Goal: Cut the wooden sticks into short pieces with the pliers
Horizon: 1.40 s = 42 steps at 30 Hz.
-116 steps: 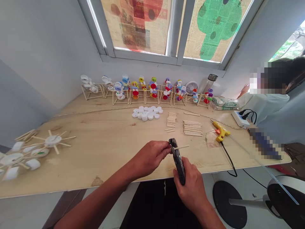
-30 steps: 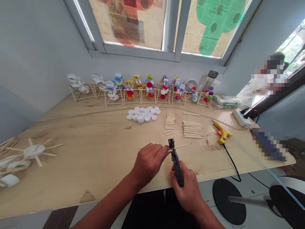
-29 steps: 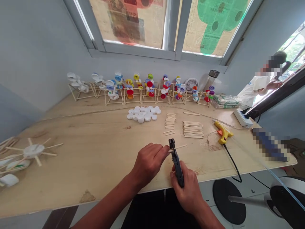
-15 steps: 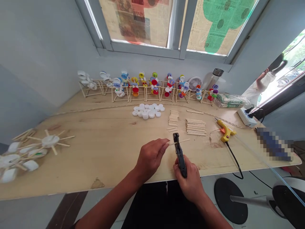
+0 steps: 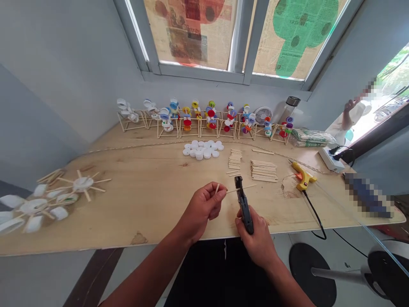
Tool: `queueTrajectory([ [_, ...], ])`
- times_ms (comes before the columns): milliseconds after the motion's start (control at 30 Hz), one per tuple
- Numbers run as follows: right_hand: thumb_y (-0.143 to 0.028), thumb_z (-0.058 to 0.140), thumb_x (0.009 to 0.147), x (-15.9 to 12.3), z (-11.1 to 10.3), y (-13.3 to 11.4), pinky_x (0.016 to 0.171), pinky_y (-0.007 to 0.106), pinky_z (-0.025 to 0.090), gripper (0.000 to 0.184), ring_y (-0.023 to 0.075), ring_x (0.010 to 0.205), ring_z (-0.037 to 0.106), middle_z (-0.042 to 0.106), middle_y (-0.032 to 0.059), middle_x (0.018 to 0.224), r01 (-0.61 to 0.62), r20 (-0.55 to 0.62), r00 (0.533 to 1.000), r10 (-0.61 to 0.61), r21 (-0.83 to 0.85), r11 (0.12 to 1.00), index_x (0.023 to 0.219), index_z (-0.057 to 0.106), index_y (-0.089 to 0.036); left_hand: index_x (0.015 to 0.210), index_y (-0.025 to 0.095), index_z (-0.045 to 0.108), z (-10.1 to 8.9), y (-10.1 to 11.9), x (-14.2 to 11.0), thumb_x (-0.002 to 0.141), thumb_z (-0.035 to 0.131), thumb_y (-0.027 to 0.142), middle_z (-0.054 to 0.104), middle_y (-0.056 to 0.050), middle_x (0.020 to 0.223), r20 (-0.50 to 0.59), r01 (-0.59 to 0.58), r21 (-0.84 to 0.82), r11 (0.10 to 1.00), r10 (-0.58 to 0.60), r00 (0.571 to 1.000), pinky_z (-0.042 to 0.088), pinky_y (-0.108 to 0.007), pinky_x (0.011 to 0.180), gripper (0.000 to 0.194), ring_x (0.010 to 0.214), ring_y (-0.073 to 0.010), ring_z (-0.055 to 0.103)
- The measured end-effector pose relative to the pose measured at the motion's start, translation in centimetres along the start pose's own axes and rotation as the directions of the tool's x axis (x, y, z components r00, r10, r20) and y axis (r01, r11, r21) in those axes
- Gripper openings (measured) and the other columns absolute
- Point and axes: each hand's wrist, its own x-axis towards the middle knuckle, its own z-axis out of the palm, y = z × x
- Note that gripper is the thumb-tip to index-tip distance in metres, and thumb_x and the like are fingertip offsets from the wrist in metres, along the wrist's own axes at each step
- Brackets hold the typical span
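Observation:
My right hand (image 5: 255, 234) is shut around the handles of a black hand cutter (image 5: 244, 207), whose jaws point up and away from me. A thin wooden stick (image 5: 249, 187) lies across those jaws, its ends sticking out on both sides. My left hand (image 5: 203, 207) sits just left of the cutter, a small gap from it. Between its thumb and fingers it pinches a short wooden stick piece (image 5: 217, 188) standing upright.
Stick-and-bottle-cap models (image 5: 207, 121) line the wall behind white bottle caps (image 5: 203, 150) and stacks of wooden sticks (image 5: 263, 171). A yellow glue gun (image 5: 303, 179) lies to the right. A white cap pinwheel (image 5: 82, 184) lies left. A person's hand (image 5: 350, 105) shows by the right window.
My left hand has drawn back from the cutter and now lifts a short stick piece. The view has turned slightly, and the person at the right has moved further off.

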Motion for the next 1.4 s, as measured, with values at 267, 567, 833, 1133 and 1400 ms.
queueTrajectory([
  [267,-0.025,0.044,0.080,-0.4,-0.3,-0.6,0.052,0.022,0.034,0.007,0.0125,0.053,0.047,0.049,-0.0042,0.060,-0.032,0.051,0.998,0.028,0.081,0.996,0.076,0.047,-0.021,0.083,0.018,0.051,0.6,0.0,0.0,0.084,0.044,0.031,0.041,0.007,0.053,0.114,-0.347,0.761,0.548,0.413,0.903,0.030,-0.018,0.048,0.015,0.047,-0.0065,0.037],
  [567,-0.023,0.045,0.080,-0.9,-0.5,-0.9,0.052,0.021,0.038,0.005,0.0107,0.052,0.048,0.049,-0.0037,0.063,-0.084,0.117,0.992,0.055,0.268,0.960,0.079,0.048,-0.019,0.093,0.015,0.053,-0.5,-0.8,0.8,0.086,0.040,0.015,0.054,0.001,0.062,0.567,-0.344,0.818,-0.460,0.548,0.615,0.026,-0.025,0.045,0.015,0.047,-0.0110,0.046],
  [833,-0.024,0.046,0.079,-1.2,-0.6,-1.1,0.052,0.021,0.038,0.006,0.0110,0.053,0.050,0.050,-0.0038,0.064,-0.126,0.157,0.984,0.089,0.249,0.960,0.081,0.049,-0.019,0.088,0.014,0.055,-0.9,-0.3,1.2,0.082,0.043,0.011,0.050,0.001,0.056,0.658,-0.329,0.733,-0.596,0.497,0.565,0.025,-0.026,0.044,0.013,0.046,-0.0124,0.045],
  [1133,-0.026,0.045,0.080,-1.4,-1.1,-1.7,0.057,0.023,0.038,0.010,0.0142,0.058,0.052,0.055,-0.0022,0.066,-0.078,0.104,0.992,0.066,0.121,0.990,0.086,0.050,-0.020,0.083,0.016,0.055,-1.2,-0.4,1.0,0.083,0.039,0.012,0.054,0.002,0.054,0.600,-0.432,0.799,-0.419,0.497,0.627,0.026,-0.022,0.044,0.016,0.045,-0.0115,0.047],
  [1400,-0.024,0.045,0.080,-1.3,-0.7,-1.6,0.054,0.023,0.035,0.010,0.0142,0.053,0.051,0.052,-0.0046,0.057,-0.032,0.067,0.997,0.030,0.031,0.999,0.087,0.050,-0.020,0.084,0.017,0.054,-1.4,-0.4,0.7,0.086,0.036,0.016,0.058,0.002,0.057,0.558,-0.496,0.828,-0.262,0.480,0.677,0.031,-0.021,0.045,0.018,0.047,-0.0115,0.051],
])
